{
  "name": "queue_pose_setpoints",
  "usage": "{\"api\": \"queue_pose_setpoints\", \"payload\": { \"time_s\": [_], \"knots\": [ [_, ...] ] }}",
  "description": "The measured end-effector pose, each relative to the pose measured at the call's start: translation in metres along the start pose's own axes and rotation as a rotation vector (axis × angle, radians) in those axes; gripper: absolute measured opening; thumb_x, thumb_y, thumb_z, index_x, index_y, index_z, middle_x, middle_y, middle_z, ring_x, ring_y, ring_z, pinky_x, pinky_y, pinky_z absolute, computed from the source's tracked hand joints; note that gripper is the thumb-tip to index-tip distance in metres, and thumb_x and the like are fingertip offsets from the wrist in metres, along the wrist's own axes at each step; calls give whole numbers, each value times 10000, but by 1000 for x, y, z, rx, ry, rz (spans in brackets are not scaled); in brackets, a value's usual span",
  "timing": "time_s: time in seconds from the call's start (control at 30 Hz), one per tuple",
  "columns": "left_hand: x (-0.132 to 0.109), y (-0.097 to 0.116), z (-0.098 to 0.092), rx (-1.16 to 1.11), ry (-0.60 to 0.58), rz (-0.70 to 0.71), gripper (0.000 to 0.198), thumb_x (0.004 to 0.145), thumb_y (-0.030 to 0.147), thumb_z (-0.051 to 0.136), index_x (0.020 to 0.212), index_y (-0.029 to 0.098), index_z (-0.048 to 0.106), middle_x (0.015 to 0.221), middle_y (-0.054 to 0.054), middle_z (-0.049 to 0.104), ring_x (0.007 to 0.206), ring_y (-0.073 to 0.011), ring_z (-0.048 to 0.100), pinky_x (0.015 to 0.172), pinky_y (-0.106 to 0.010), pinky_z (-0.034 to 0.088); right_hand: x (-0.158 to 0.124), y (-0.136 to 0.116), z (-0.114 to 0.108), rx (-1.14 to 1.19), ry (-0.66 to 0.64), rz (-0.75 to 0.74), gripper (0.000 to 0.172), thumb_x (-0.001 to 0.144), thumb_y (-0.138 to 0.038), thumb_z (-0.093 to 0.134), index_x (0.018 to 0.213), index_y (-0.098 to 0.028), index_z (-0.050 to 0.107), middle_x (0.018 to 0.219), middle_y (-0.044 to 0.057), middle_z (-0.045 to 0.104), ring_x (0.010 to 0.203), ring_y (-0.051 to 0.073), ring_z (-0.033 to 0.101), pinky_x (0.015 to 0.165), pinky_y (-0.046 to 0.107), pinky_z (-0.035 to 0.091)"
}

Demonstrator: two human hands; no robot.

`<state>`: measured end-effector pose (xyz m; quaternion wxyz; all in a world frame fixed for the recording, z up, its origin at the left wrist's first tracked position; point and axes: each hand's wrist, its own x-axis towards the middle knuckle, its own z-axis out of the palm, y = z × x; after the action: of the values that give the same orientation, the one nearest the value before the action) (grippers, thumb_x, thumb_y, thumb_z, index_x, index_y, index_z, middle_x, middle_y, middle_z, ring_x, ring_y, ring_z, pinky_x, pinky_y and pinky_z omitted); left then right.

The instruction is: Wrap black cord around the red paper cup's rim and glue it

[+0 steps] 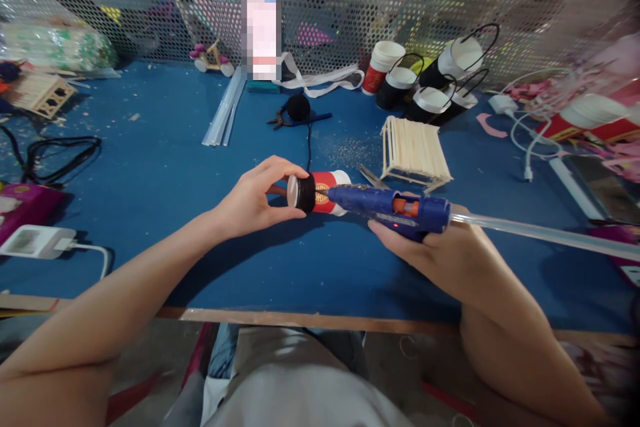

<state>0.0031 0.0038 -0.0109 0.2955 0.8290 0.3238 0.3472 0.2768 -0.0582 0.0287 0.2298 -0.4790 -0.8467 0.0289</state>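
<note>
My left hand [265, 193] grips the left end of a red and white paper cup [337, 190] that lies on its side. Black cord [305, 193] is wound around that end of the cup. A strand of it runs back to a black ball of cord [299, 108]. In my right hand [435, 247] is a blue hot glue gun [387, 205], with a long clear glue stick [540, 233] sticking out of its rear. Its nozzle points left and meets the cup at the edge of the wound cord; whether glue is coming out cannot be seen.
Pliers [300, 120] lie beside the cord ball, and several glue sticks [225, 110] to their left. A small wooden-stick table [415, 150] stands right of the cup, near scissors [373, 177]. Cups with black handles [433, 101] stand behind. A metal mesh [340, 7] borders the back.
</note>
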Motion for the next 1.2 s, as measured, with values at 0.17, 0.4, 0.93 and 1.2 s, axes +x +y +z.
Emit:
{"api": "queue_pose_setpoints", "payload": {
  "time_s": [0.17, 0.4, 0.93, 1.2],
  "knots": [
    [0, 1, -2, 220, -12, 181, 414, 781, 265, 706, 1148, 176, 537, 1132, -125, 580, 1101, -224, 561, 890, -390, 553, 7, -6, -3, -54, 8, -108, 351, 900, -301, 407, 760, -253, 726, 383, 5, 399, 493, 183, 515, 519, 302, 425],
    [-1, 2, -1, 348, -51, 276, 398, 789, 214, 693, 1145, 172, 521, 1163, -142, 559, 1108, -225, 561, 913, -377, 522, 3, 4, 1, -98, 31, -113, 312, 846, -177, 447, 850, -266, 746, 403, 9, 422, 502, 196, 507, 573, 340, 413],
    [-1, 0, -1, 364, -47, 223, 363, 822, 212, 646, 1154, 222, 499, 1218, -121, 506, 1139, -237, 552, 930, -399, 521, 24, 6, -12, 552, 62, 569, 240, 688, -390, 727, 638, -228, 557, 463, -33, 549, 396, 133, 512, 408, 284, 441],
    [1, -3, 0, 279, -37, 208, 378, 796, 205, 671, 1143, 194, 522, 1200, -125, 523, 1135, -239, 554, 947, -420, 508, 48, 70, -24, 137, 211, 720, 297, 817, -448, 562, 652, -201, 568, 631, 74, 635, 571, 209, 599, 570, 369, 472]
  ]
}}
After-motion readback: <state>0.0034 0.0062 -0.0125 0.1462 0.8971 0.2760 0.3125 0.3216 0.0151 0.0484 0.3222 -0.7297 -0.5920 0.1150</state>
